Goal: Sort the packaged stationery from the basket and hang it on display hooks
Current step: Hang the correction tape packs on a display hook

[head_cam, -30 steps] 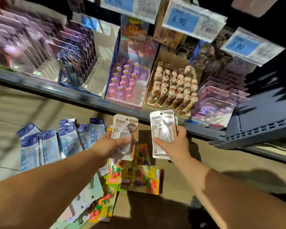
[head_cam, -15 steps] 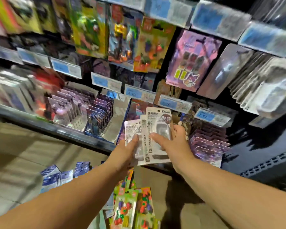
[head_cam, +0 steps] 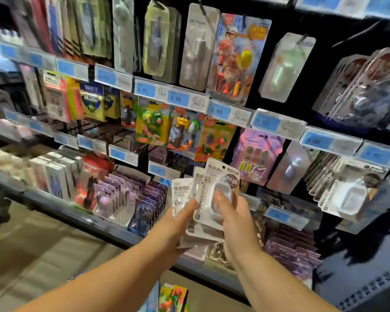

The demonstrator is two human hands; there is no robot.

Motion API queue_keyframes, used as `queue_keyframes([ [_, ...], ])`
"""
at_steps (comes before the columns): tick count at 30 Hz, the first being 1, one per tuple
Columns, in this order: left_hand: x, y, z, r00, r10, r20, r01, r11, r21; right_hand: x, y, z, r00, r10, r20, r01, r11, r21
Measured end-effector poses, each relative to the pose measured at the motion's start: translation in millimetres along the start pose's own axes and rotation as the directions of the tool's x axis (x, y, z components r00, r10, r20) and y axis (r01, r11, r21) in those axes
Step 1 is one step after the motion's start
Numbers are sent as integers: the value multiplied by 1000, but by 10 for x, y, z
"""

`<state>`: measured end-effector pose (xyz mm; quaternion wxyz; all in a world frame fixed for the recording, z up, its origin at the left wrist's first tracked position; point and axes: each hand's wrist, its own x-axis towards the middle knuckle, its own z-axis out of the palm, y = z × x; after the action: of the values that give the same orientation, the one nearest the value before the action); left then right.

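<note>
I hold a fanned stack of white blister packs of correction tape [head_cam: 208, 188] in front of the shelves, at chest height. My left hand [head_cam: 175, 224] grips the stack from the left, thumb on the front of the leftmost pack. My right hand [head_cam: 235, 224] grips it from the right, thumb pressed on the clear bubble of the front pack. Matching white packs [head_cam: 345, 194] hang on a hook at the right. Colourful packs [head_cam: 171, 297] lie low at the bottom edge; the basket itself is out of sight.
Rows of hooks carry eraser cards [head_cam: 214, 140], a purple card [head_cam: 256, 154] and toy packs [head_cam: 236, 57]. Blue price tags [head_cam: 178, 99] line the rails. A grey shelf ledge [head_cam: 77, 212] holds boxed goods. Tan floor lies at the left.
My view has swung up from the floor to the hook rows. The two packs I held apart have come together into one stack between both hands, raised higher.
</note>
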<state>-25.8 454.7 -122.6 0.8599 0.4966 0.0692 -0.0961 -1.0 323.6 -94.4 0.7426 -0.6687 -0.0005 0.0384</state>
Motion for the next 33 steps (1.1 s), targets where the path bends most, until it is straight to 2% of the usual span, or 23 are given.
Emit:
queue_keyframes([
  [3, 8, -5, 134, 998, -71, -2, 70, 993, -90, 16, -35, -67, 1000, -8, -29, 10, 999, 45],
  [7, 17, -93, 307, 995, -102, -2, 101, 987, -128, 19, -128, -206, 999, 29, -26, -25, 988, 155],
  [10, 70, -153, 450, 994, -99, -34, 95, 990, -101, 26, -165, -335, 996, 29, -82, -15, 985, 170],
  [16, 159, -201, 665, 994, -106, -1, 105, 992, -75, 20, -330, -584, 983, 52, -174, -6, 967, 256],
  [20, 124, -264, 737, 995, -95, 43, 98, 993, -65, 8, -321, -669, 973, 15, -231, 40, 972, 231],
  [27, 108, -219, 775, 980, -9, 200, 25, 996, -81, -36, -328, -767, 976, 18, -217, 27, 979, 202],
  [33, 76, -220, 858, 978, -19, 206, 43, 992, -115, -101, -420, -927, 976, 20, -217, 14, 988, 155],
])
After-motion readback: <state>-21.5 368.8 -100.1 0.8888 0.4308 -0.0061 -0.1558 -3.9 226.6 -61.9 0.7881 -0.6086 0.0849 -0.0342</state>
